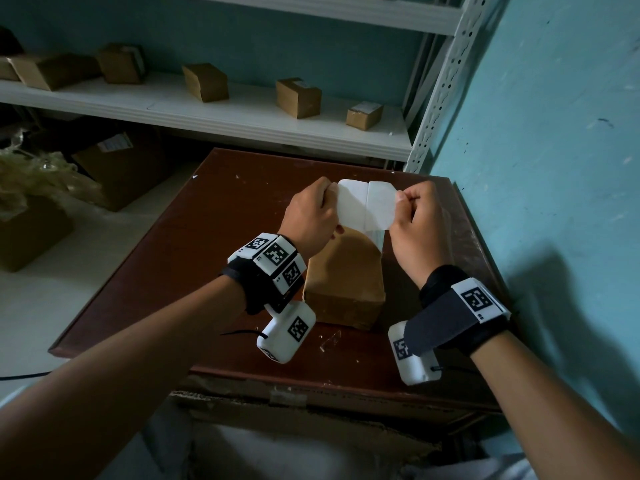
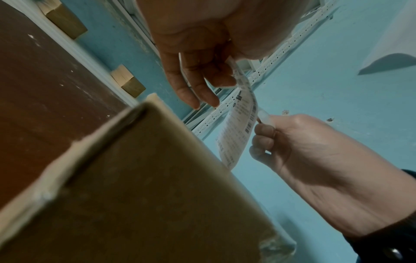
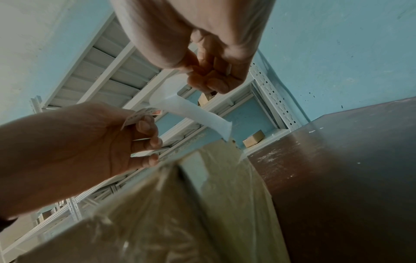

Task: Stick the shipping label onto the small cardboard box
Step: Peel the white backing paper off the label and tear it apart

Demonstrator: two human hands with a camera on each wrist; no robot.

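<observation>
A small brown cardboard box [image 1: 346,271] stands on the dark brown table [image 1: 207,237], with clear tape over its near end [image 3: 180,204]. Both hands hold a white shipping label [image 1: 363,206] in the air just above the box's far end. My left hand [image 1: 327,199] pinches the label's left edge and my right hand [image 1: 403,200] pinches its right edge. The label's blank side faces up. Its printed side with barcodes [image 2: 238,124] faces down toward the box [image 2: 135,178]. In the right wrist view a pale translucent sheet [image 3: 191,110] hangs from my right fingers [image 3: 209,80].
A white metal shelf [image 1: 242,112] behind the table carries several small cardboard boxes [image 1: 298,97]. Its perforated upright [image 1: 440,81] stands at the table's far right corner. A teal wall [image 1: 536,168] runs along the table's right side. A larger box [image 1: 117,168] sits on the floor at left.
</observation>
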